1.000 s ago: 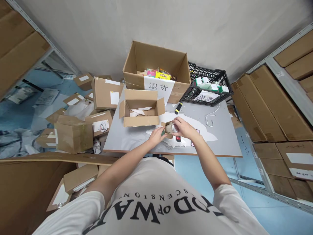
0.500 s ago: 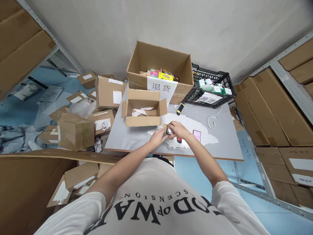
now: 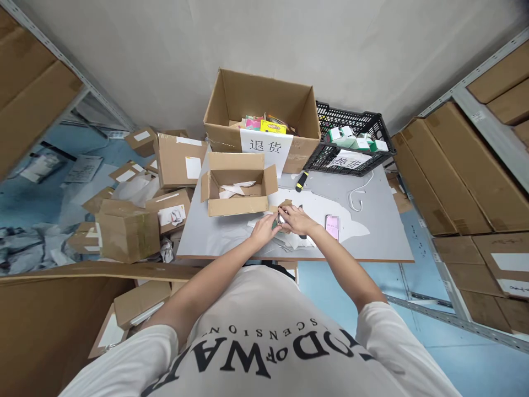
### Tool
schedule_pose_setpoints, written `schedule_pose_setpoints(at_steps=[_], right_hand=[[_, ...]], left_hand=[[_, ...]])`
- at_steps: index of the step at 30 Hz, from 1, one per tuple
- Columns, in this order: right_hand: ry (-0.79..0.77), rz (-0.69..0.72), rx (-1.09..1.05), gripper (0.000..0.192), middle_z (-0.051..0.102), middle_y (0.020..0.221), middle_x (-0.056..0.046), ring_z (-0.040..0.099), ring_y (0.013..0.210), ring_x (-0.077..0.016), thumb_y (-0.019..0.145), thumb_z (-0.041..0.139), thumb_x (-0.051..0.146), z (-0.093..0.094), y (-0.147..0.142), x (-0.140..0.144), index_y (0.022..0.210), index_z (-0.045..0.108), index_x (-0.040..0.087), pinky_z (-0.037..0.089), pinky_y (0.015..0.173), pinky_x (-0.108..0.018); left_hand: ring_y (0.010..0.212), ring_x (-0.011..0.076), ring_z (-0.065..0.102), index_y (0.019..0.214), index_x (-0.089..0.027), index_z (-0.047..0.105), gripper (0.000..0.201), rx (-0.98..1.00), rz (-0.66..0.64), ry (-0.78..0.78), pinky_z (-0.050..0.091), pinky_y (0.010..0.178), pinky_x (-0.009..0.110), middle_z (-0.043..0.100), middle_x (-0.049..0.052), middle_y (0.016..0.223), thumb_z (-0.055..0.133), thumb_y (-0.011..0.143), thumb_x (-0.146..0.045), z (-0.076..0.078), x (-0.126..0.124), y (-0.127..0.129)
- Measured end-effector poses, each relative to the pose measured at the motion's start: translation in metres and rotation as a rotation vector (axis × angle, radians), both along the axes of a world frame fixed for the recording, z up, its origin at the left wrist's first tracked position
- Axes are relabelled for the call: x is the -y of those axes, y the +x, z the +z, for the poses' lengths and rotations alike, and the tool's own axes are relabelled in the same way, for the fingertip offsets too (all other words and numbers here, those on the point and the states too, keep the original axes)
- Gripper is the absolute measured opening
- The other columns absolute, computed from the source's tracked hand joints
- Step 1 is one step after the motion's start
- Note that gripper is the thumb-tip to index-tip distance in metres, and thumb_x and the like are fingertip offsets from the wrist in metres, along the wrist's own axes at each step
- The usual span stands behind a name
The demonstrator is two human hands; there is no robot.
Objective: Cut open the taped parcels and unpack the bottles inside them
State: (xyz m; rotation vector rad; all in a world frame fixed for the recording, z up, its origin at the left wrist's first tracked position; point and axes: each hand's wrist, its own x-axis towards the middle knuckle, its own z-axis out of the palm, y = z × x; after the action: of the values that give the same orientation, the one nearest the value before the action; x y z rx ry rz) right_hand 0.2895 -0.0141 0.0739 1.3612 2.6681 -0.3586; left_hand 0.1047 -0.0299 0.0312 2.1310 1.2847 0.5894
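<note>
Since a second ago the shiny round item (image 3: 281, 218) has sunk lower into the small carton (image 3: 285, 208) between both hands, the left hand (image 3: 264, 229) bracing it and the right hand (image 3: 294, 218) pressing the item in, flaps unclosed.

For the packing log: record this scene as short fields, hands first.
left hand: grips the small carton's near end
right hand: on the shiny round item at the small carton
table: open box, phone, white cable, yellow-black tool
behind: large labelled box, black crate
</note>
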Motion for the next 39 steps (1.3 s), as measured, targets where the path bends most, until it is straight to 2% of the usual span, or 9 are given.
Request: schedule_pose_setpoints(at_steps=[8, 14, 20, 22, 26, 29, 34, 36, 39], right_hand=[[0.088, -0.056, -0.186, 0.057, 0.039, 0.137, -0.020, 0.040, 0.123, -0.0323, 0.091, 0.045, 0.042, -0.015, 0.006, 0.011, 0.141, 0.036, 0.015, 0.037, 0.098, -0.049], [0.215, -0.361, -0.568, 0.066, 0.035, 0.140, -0.020, 0.034, 0.133, -0.0296, 0.089, 0.049, 0.041, -0.039, 0.016, 0.045, 0.146, 0.024, 0.017, 0.037, 0.104, -0.050], [0.092, -0.193, -0.541, 0.080, 0.035, 0.146, -0.018, 0.028, 0.137, -0.0325, 0.077, 0.064, 0.055, -0.044, 0.022, 0.054, 0.142, 0.033, 0.019, 0.032, 0.107, -0.056], [0.109, -0.185, -0.544, 0.074, 0.038, 0.144, -0.018, 0.030, 0.137, -0.0311, 0.078, 0.064, 0.051, -0.047, 0.025, 0.051, 0.138, 0.039, 0.017, 0.033, 0.108, -0.054], [0.166, -0.304, -0.587, 0.037, 0.053, 0.127, -0.015, 0.046, 0.125, -0.0252, 0.090, 0.051, 0.037, -0.053, 0.024, 0.043, 0.120, 0.056, 0.018, 0.040, 0.104, -0.047], [0.198, -0.424, -0.677, 0.037, 0.053, 0.125, -0.015, 0.050, 0.120, -0.0254, 0.089, 0.051, 0.038, -0.054, 0.019, 0.036, 0.121, 0.054, 0.019, 0.042, 0.102, -0.046], [0.174, -0.392, -0.758, 0.080, 0.034, 0.146, -0.017, 0.032, 0.136, -0.0305, 0.081, 0.061, 0.046, -0.043, 0.018, 0.016, 0.146, 0.024, 0.018, 0.033, 0.109, -0.051], [0.102, -0.352, -0.749, 0.076, 0.042, 0.142, -0.016, 0.041, 0.131, -0.0295, 0.084, 0.058, 0.044, -0.039, 0.019, 0.009, 0.147, 0.024, 0.019, 0.037, 0.106, -0.050], [0.066, -0.291, -0.691, 0.052, 0.055, 0.129, -0.013, 0.052, 0.120, -0.0263, 0.089, 0.051, 0.038, -0.038, 0.021, 0.005, 0.138, 0.043, 0.022, 0.042, 0.102, -0.048]], left_hand=[[0.113, 0.0246, 0.057, 0.126, -0.018, 0.049, 0.047, 0.087, 0.006, 0.016, 0.048, 0.094, 0.038, 0.058, 0.011, 0.123, 0.061, 0.082, -0.030, 0.002, 0.001, -0.003], [0.130, 0.0261, 0.044, 0.127, -0.015, 0.049, 0.050, 0.139, 0.004, 0.055, 0.042, 0.104, 0.040, 0.044, 0.016, 0.141, 0.061, 0.081, -0.031, -0.001, 0.000, -0.006], [0.136, 0.0288, 0.035, 0.134, -0.018, 0.043, 0.078, 0.109, -0.340, 0.058, 0.032, 0.110, 0.046, 0.045, 0.015, 0.141, 0.074, 0.068, -0.045, 0.000, -0.012, -0.016], [0.137, 0.0296, 0.034, 0.134, -0.018, 0.043, 0.079, 0.064, -0.396, 0.062, 0.030, 0.110, 0.049, 0.047, 0.014, 0.140, 0.076, 0.066, -0.043, -0.001, -0.016, -0.016], [0.130, 0.0245, 0.045, 0.122, -0.019, 0.053, 0.039, 0.069, -0.260, 0.102, 0.033, 0.108, 0.048, 0.060, 0.010, 0.126, 0.059, 0.085, -0.031, -0.006, -0.018, -0.006], [0.120, 0.0234, 0.054, 0.112, -0.019, 0.060, 0.026, 0.118, -0.120, 0.134, 0.035, 0.107, 0.048, 0.067, 0.008, 0.115, 0.052, 0.089, -0.028, -0.010, -0.016, 0.004], [0.104, 0.0224, 0.063, 0.114, -0.018, 0.057, 0.032, 0.194, 0.012, 0.110, 0.047, 0.094, 0.039, 0.067, 0.009, 0.109, 0.059, 0.084, -0.029, -0.013, -0.016, 0.007], [0.104, 0.0220, 0.062, 0.116, -0.018, 0.056, 0.035, 0.217, 0.026, 0.104, 0.049, 0.092, 0.037, 0.066, 0.009, 0.110, 0.060, 0.083, -0.029, -0.012, -0.016, 0.007], [0.114, 0.0230, 0.057, 0.120, -0.017, 0.053, 0.041, 0.254, 0.035, 0.122, 0.046, 0.098, 0.038, 0.060, 0.011, 0.121, 0.061, 0.082, -0.029, -0.013, -0.016, 0.007]])
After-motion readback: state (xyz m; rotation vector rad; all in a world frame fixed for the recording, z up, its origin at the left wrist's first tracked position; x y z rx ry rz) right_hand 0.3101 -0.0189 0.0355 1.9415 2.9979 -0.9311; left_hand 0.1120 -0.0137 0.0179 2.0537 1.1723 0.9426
